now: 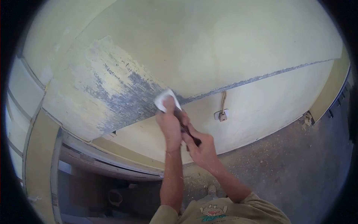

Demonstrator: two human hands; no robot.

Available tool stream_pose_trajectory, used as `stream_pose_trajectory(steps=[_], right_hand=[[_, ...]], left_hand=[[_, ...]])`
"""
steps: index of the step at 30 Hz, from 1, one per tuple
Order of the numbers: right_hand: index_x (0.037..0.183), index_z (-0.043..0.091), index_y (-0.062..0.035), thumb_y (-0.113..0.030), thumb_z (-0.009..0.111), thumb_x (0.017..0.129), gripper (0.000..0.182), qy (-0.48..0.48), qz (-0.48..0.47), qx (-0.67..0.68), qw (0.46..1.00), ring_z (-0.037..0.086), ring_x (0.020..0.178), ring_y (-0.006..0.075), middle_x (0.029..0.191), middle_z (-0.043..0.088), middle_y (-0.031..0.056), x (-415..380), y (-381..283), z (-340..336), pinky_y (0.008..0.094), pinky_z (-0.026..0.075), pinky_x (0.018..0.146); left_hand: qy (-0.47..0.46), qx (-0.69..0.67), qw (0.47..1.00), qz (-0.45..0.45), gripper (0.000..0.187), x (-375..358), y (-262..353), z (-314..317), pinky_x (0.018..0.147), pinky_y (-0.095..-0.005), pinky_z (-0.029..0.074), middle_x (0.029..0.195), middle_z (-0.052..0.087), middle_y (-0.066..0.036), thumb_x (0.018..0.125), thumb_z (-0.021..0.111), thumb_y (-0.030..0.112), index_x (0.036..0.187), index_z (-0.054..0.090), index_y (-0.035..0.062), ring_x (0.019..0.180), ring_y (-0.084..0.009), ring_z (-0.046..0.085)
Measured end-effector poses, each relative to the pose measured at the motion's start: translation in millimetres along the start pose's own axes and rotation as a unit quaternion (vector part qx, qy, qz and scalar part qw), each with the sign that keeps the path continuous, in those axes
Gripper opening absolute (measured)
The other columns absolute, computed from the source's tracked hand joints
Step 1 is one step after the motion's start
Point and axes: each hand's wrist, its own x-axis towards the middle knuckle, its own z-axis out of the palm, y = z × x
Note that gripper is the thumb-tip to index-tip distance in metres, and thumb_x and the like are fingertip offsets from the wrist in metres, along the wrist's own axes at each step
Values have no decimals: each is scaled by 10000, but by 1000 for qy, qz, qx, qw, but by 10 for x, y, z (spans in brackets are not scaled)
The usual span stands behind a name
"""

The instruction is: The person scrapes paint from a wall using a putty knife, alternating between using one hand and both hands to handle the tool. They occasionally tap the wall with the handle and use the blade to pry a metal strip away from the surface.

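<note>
A scraper (162,98) with a bright, flat blade and a dark handle is held in both of my hands against the wall (238,44). My left hand (171,128) is closed around it near the blade, one digit pressed along the blade's face. Lower down, my right hand (201,148) wraps round the handle, whose dark end shows between the fingers. The blade lies at the right side of a roughened patch (123,99), where grey shows through pale yellow paint in slanting streaks. Whether its edge touches the surface is hard to tell.
A grey line (261,77) crosses the wall to the right. Below it hangs a socket (222,115) on a cord. Flakes lie on the grey floor (268,168). At lower left stand a yellowish post (41,149) and a dark opening; a window (22,89) is at far left.
</note>
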Motion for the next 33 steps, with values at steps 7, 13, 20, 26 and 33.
stream_pose_trajectory(steps=[7,13,20,26,33], right_hand=[[1339,508,13,-77,571,943,411,-10,44,26,999,480,592,47,683,548,0,-41,-31,-43,231,421,524],[1286,529,51,-112,590,925,401,4,-16,28,999,485,634,55,673,590,141,17,-157,81,257,447,568],[1343,495,29,-90,566,949,418,-16,-8,-12,1000,487,580,47,696,577,17,78,-97,27,225,422,519],[1303,513,54,-105,588,930,412,14,-2,2,1000,474,588,66,654,548,90,-33,22,38,251,430,537],[1343,486,39,-101,585,939,438,27,-89,-15,996,466,573,50,650,534,6,-30,8,60,232,418,522]], left_hand=[[34,-14,998,-45,417,-52,-185,4,416,-287,380,555,492,-52,950,570,378,690,479,66,411,-143,441],[8,-24,1000,0,391,17,162,-35,407,-290,366,534,493,-56,948,574,367,750,505,37,410,-139,445],[27,-36,999,12,388,63,261,47,400,-293,365,519,460,-46,944,565,374,719,485,68,402,-136,423],[2,-7,1000,-16,388,31,-55,-60,403,-296,375,520,466,-52,948,562,367,714,497,64,407,-138,438],[-11,-54,998,-16,378,70,0,-79,405,-288,384,554,496,-58,937,595,372,720,490,80,403,-137,445]])
